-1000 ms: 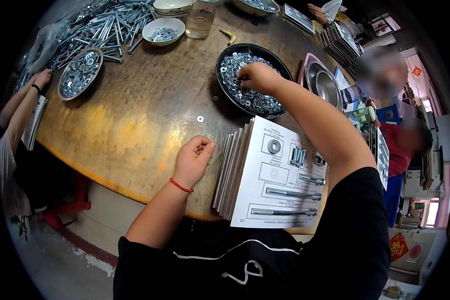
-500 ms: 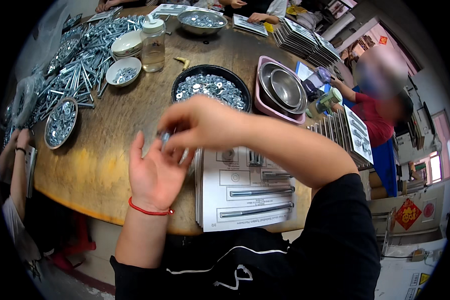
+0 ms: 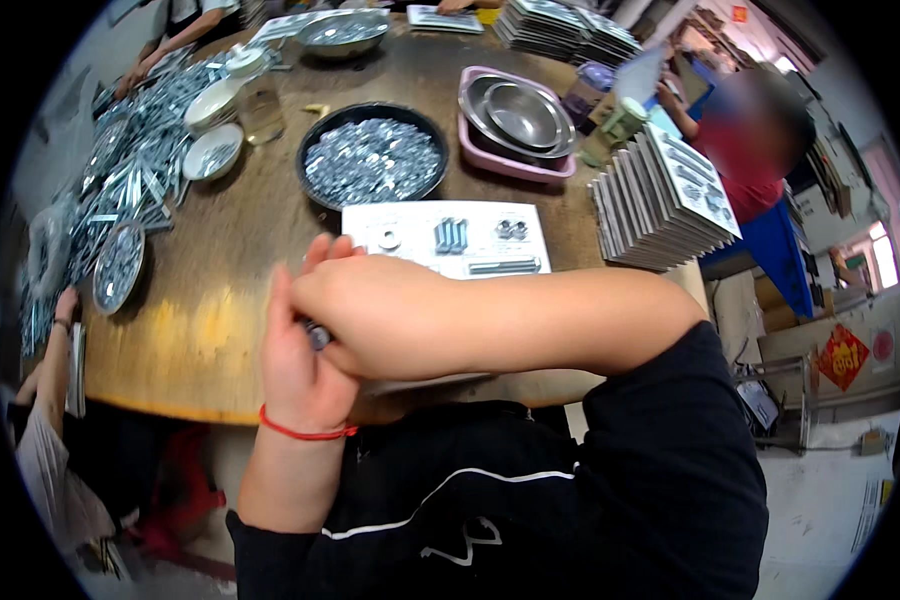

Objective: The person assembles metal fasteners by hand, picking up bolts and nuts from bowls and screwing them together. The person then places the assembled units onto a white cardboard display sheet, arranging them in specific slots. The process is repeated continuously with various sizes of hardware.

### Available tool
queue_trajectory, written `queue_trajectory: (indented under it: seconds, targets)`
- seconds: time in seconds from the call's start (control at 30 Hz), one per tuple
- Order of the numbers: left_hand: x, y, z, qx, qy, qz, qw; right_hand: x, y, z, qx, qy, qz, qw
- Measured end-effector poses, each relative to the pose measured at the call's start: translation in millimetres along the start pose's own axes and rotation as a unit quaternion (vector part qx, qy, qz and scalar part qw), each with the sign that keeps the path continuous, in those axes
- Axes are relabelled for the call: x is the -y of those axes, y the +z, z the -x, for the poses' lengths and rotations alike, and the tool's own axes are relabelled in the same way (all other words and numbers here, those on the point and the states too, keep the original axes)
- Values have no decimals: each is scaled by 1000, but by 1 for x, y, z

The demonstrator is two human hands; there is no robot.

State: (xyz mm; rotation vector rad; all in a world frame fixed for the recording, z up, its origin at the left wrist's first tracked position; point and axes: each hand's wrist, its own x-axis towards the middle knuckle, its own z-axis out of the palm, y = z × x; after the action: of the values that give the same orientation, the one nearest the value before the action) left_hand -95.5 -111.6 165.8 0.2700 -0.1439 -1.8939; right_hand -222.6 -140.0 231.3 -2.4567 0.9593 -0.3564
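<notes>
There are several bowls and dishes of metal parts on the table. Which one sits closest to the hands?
The black round pan heaped with silvery parts, just beyond the white card in front of the hands. The small white dishes and steel bowls lie farther off.

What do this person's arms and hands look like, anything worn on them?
Both hands are bare, no gloves. The left hand has a thin red string bracelet around the wrist. The right hand wears nothing on the wrist or forearm. Short black sleeves cover the upper arms only, part of a black top with a thin white line across it.
</notes>
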Motion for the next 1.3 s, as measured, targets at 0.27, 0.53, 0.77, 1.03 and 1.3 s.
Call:
queue_trajectory:
  seconds: [0.27, 0.53, 0.77, 1.03, 1.3]
  targets:
    - [29, 18, 26, -69, -30, -9, 997, 13, -5, 45, 27, 68, -183, 980]
    - [45, 27, 37, -105, -31, 1, 994, 9, 2, 65, 35, 80, -215, 973]
    - [54, 23, 38, -101, -30, -40, 994, 11, 4, 73, 24, 75, -198, 977]
    - [54, 18, 37, -98, -35, -23, 994, 9, 9, 75, 0, 61, -193, 979]
    - [46, 14, 34, -8, -16, 53, 998, 12, -4, 75, 26, 135, -305, 942]
